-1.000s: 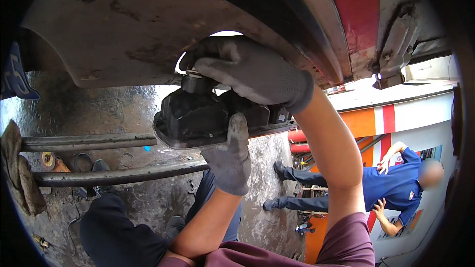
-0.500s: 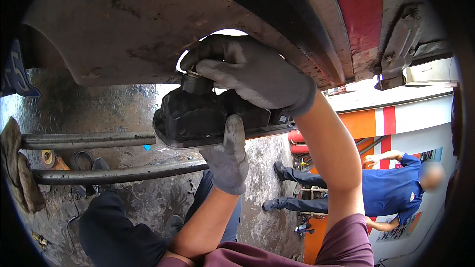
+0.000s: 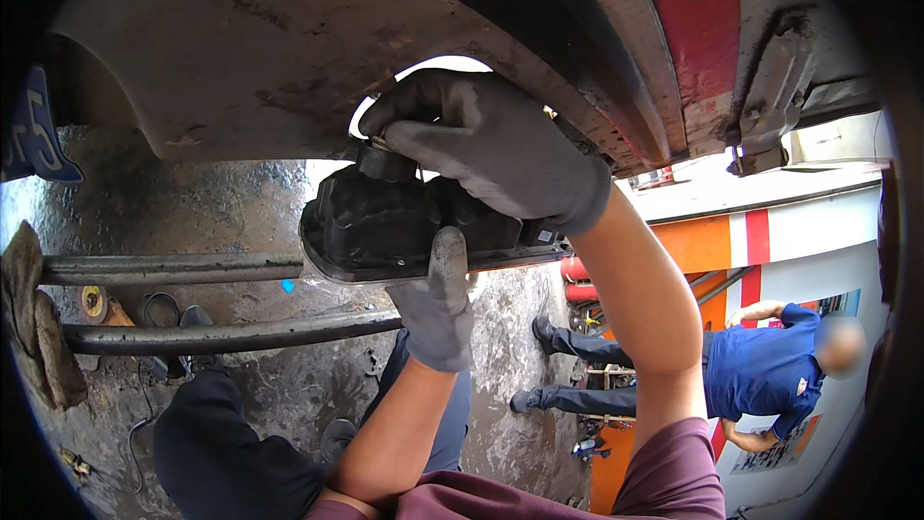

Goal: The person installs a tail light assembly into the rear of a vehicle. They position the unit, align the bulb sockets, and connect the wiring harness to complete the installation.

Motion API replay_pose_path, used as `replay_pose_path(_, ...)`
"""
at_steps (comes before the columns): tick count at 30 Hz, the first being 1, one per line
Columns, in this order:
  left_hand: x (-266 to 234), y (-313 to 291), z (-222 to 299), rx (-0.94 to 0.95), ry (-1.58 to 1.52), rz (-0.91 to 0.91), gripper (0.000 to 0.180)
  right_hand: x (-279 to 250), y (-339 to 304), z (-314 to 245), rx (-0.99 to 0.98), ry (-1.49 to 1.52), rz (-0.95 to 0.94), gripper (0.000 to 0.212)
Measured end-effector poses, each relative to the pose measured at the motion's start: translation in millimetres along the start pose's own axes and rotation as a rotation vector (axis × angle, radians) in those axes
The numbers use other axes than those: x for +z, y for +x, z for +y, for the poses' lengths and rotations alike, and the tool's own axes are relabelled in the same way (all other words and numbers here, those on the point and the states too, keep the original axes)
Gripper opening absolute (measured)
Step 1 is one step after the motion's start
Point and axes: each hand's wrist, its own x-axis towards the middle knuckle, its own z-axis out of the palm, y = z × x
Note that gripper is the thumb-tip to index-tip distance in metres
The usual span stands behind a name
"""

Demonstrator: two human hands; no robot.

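At left, a crumpled, dirty cloth [image 3: 38, 332] meets two long metal bars [image 3: 173, 270] before the wet, blotchy floor [image 3: 192, 202]. A black moulded housing [image 3: 371, 226] sits beside a grimy panel [image 3: 260, 48]; the gloved left grip [image 3: 436, 303] holds it, the right grip [image 3: 505, 144] closes on its round neck. Far right, a person [image 3: 760, 366] in blue stands near a striped wall [image 3: 818, 217].

Left hand [image 3: 435, 313] partly hidden; co-worker's head [image 3: 840, 347] blurred

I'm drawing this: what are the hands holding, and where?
A black housing: the left hand grips its lower edge; the right hand is at its round neck, grip unclear.
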Motion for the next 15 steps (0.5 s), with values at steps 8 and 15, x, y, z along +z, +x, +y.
replay_pose_path(8,0,1,-7,0.065,-0.040,-0.005,0.031,3,-9,-19,0.194,0.158,0.022,0.027)
replay_pose_path(15,-8,-1,-6,0.088,0.314,-0.150,0.041,9,-24,-5,-0.118,-0.269,0.199,0.023)
